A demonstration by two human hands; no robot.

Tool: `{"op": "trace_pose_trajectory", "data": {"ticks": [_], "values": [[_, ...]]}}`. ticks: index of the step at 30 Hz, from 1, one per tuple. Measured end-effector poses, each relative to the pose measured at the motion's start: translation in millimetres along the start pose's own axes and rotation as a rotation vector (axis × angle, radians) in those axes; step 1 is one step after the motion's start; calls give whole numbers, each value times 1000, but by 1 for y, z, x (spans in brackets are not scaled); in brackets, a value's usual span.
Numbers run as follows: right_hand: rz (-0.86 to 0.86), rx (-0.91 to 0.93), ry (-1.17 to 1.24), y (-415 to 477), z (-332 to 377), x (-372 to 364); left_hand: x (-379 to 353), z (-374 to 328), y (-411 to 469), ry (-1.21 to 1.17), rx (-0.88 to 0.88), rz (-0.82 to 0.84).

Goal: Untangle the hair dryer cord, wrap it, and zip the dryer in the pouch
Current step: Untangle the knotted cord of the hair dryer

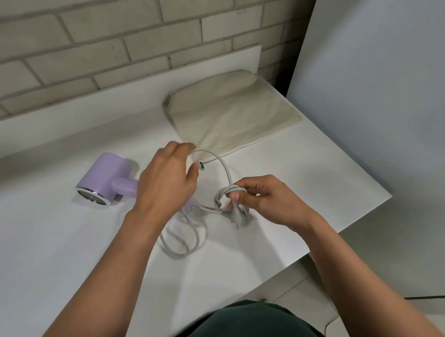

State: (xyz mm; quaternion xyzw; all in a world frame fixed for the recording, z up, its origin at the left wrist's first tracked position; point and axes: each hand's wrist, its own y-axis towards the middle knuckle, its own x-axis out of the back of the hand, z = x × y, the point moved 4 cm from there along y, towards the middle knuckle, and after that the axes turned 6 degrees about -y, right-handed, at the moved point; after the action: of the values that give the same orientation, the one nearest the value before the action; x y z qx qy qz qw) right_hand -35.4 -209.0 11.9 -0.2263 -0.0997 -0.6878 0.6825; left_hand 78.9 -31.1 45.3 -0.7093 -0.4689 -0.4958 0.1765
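A lilac hair dryer lies on its side on the white table, its silver nozzle facing me. Its grey cord loops on the table in front of the dryer's handle and arches up between my hands. My right hand pinches a small coil of cord with the grey plug hanging below it. My left hand holds the arching strand near the cream fabric pouch, which lies flat at the back right, a green zip pull at its near corner.
A brick wall runs along the table's far edge. A large white panel leans at the right, beyond the table's right edge. My dark-clothed lap is below the near edge.
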Motion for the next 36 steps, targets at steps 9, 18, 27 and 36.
{"op": "trace_pose_trajectory", "data": {"ticks": [9,18,27,36], "values": [[-7,45,-25,2,2,2,-14,-14,-4,112,-415,143],[-52,11,4,1,0,12,-3,4,-8,-99,-85,-5],[-143,-42,-64,7,-9,10,19,29,-13,-428,55,7],[-262,-130,-30,10,-15,13,52,30,-29,-727,94,264]]}}
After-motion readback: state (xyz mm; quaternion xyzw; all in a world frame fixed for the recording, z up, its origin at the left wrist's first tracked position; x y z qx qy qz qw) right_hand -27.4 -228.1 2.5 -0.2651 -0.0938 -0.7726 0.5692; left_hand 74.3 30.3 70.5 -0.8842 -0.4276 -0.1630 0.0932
